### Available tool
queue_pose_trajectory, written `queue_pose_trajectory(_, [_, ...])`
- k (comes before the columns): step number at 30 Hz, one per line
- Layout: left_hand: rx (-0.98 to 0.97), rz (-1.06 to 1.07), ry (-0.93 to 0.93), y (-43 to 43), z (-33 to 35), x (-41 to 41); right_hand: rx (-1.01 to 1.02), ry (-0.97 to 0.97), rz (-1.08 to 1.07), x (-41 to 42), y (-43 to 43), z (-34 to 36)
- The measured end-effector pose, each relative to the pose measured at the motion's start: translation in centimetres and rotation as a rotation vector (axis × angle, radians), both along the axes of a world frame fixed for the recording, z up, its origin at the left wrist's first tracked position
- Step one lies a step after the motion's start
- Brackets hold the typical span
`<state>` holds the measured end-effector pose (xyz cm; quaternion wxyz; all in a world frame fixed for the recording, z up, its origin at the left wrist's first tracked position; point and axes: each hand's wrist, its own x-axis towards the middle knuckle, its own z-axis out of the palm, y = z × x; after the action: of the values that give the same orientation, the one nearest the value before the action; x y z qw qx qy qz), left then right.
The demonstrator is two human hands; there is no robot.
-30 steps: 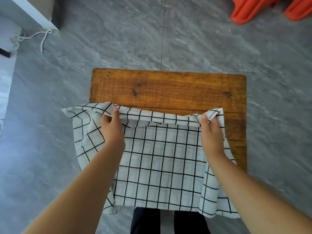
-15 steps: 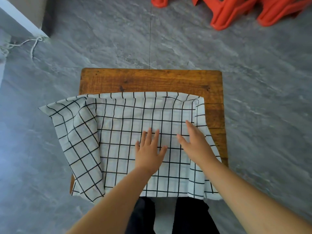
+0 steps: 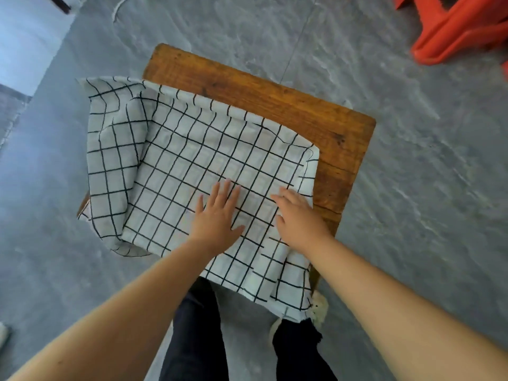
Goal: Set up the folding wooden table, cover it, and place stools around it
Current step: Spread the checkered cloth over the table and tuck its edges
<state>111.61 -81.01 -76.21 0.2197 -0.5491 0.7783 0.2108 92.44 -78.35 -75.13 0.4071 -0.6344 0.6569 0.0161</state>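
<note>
My left hand (image 3: pixel 217 213) lies palm down on the checked cloth (image 3: pixel 206 149), fingers straight and a little spread, and my right hand (image 3: pixel 299 215) lies flat just beside it to the right, fingers straight and closer together, near the cloth's right edge. I press with both palms because the fabric is light and would slide off the smooth wood if I let it. The wooden table (image 3: pixel 275 100) stands open on the grey floor (image 3: pixel 412 188) in front of my legs, and the cloth sits on its near left part. A broad strip of wood shows bare along the far side and down the right. On the left the cloth is doubled over itself in a thick fold that hangs past the table's edge, and its near edge droops toward my knees. So I judge the covering only half done: the fold needs opening and the cloth drawing far and right. The red stools (image 3: pixel 461 31) wait on the floor far to the right, well apart from the table.
</note>
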Motion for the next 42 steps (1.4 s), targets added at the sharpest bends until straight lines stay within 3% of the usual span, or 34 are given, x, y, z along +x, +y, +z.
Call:
queue_pose_trajectory(4, [0.061,0.312,0.288,6.2,1.3,-3.4,-0.02,0.052,0.239,-1.8,-0.4,0.4])
queue_pose_trajectory(8, [0.102,0.451,0.378,11.4,2.2,-6.2,-0.05,0.096,0.456,-3.8,-0.8,0.5])
queue_pose_trajectory(13, [0.033,0.587,0.372,13.1,2.4,-8.1,-0.132,0.09,0.713,-6.7,-2.0,-0.2])
queue_pose_trajectory(21, [-0.135,0.754,0.229,11.3,2.7,-12.1,-0.553,0.022,1.056,-10.4,-6.5,-0.9])
queue_pose_trajectory(27, [-0.233,0.862,0.121,11.2,1.7,-14.9,-0.501,-0.005,1.247,-12.9,-11.3,0.5])
queue_pose_trajectory(31, [-0.306,0.867,0.125,11.5,1.2,-15.5,-0.506,-0.008,1.472,-12.2,-13.2,0.6])
queue_pose_trajectory(42, [-0.402,1.163,0.12,11.2,1.3,-19.5,-0.516,-0.008,1.778,-10.4,-18.9,-1.1])
